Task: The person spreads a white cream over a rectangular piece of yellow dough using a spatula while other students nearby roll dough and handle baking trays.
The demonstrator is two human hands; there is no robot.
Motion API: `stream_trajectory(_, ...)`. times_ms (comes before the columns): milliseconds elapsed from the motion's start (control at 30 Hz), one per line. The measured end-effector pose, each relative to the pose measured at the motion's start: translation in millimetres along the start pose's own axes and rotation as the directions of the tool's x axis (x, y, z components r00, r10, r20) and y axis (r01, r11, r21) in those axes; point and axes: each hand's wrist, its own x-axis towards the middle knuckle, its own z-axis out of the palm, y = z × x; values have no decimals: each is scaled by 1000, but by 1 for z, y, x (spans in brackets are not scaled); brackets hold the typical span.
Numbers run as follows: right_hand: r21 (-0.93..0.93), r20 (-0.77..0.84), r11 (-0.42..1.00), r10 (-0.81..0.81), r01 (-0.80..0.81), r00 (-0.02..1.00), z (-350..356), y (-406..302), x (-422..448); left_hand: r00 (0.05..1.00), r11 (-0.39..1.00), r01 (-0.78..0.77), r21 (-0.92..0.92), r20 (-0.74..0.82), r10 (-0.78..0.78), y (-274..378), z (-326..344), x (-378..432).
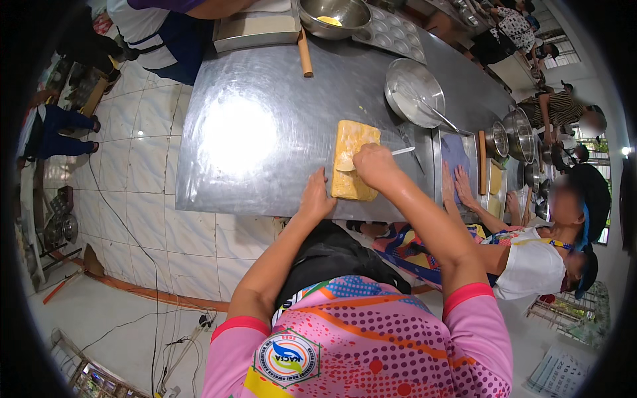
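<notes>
A rectangular yellow slab, apparently sponge cake (354, 186), lies on the steel table in front of me. Patches of a thin whitish coating show on its upper surface. My right hand (373, 166) is closed around a pale spatula (347, 164), whose blade meets the top of the slab while its handle sticks out to the right. My left hand (317, 196) rests on the table at the slab's lower left side, fingers extended and holding nothing. Whether its thumb touches the slab is hard to tell.
A steel bowl (405, 82) of white mixture with a whisk stands at upper right, a metal spatula (412, 151) below it. Another person's hands (460, 186) press a purple sheet (455, 151) in a tray. A rolling pin (305, 54) and muffin tin (393, 32) lie farther back.
</notes>
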Motion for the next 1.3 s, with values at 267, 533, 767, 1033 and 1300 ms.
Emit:
stream_trajectory(267, 47, 52, 996, 76, -78, 996, -9, -16, -24, 999, 999, -40, 22, -11, 40, -9, 1, 0)
stream_trajectory(533, 130, 5, 991, 36, -37, 999, 9, -37, -51, 998, 998, -63, 6, 13, 63, -16, 3, -1)
stream_trajectory(767, 168, -34, 978, 128, -121, 991, 13, -31, -61, 996, 998, -68, -4, 49, 68, -12, 1, 1)
stream_trajectory(1033, 151, -181, 978, 167, -140, 969, 10, -11, -47, 996, 996, -60, 60, 74, 55, 3, -4, 0)
stream_trajectory(1300, 49, -251, 980, 201, -195, 947, 1, -2, -43, 997, 994, -68, 81, 33, 65, -1, -4, -3)
